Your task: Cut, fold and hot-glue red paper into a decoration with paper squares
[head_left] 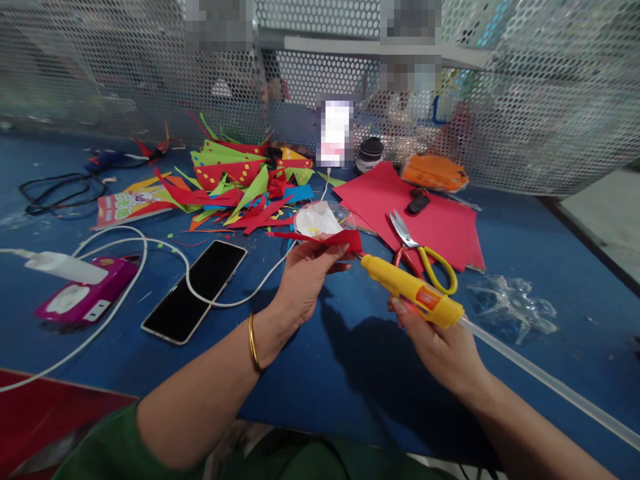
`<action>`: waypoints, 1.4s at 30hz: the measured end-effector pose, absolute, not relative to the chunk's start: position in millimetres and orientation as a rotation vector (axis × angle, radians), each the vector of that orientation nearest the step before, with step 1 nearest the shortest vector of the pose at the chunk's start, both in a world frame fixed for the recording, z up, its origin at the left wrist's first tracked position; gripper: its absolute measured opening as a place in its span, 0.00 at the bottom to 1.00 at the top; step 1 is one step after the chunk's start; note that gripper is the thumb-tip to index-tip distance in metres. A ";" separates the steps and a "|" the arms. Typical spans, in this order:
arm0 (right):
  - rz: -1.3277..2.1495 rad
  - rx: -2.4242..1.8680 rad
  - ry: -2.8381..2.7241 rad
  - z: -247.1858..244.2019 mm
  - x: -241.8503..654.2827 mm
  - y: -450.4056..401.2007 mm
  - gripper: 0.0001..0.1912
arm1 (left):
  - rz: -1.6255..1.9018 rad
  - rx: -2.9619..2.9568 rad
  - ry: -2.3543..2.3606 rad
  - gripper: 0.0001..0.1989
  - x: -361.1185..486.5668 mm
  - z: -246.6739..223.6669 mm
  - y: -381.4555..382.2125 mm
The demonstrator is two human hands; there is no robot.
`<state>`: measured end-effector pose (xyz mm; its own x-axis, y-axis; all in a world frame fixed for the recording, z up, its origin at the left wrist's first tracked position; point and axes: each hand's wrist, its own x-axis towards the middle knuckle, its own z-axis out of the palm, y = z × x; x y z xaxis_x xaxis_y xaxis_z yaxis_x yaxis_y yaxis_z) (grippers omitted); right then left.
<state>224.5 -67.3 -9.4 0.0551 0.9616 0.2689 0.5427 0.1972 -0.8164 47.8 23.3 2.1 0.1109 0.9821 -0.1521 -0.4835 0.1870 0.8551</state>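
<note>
Between the thumb and fingers of my left hand (313, 270) is a folded strip of red paper (347, 240). My right hand (435, 340) is wrapped round a yellow hot glue gun (405, 280), with a long clear glue stick (540, 377) sticking out of its back. The gun's nozzle is at the right end of the red strip; whether it touches cannot be made out. Just behind my left hand lies a clear round container with white paper (317, 219) in it. Scissors with red and yellow handles (407, 240) rest beyond the gun.
Red paper sheets (440, 230) carry a black key fob (419, 201). Coloured paper scraps (235, 180) pile up at the back left. A black phone (195, 293), a white cable (250, 297) and a purple power strip (90, 290) lie left. Crumpled clear plastic (515, 307) lies right.
</note>
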 end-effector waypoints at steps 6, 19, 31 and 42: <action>0.550 -1.458 -1.641 -10.8 225.6 -67.5 0.13 | 1.227 0.756 0.834 0.07 48.0 1.0 23.9; 0.623 -1.464 -1.580 -7.3 223.5 -68.1 0.11 | 1.220 0.788 0.848 0.09 47.3 -1.2 23.4; 0.545 -1.444 -1.645 -4.8 222.9 -66.0 0.12 | 1.213 0.799 0.841 0.06 47.6 -0.3 22.7; 0.504 -1.436 -1.655 -7.2 224.8 -65.9 0.11 | 1.222 0.775 0.840 0.09 46.5 -3.1 24.1</action>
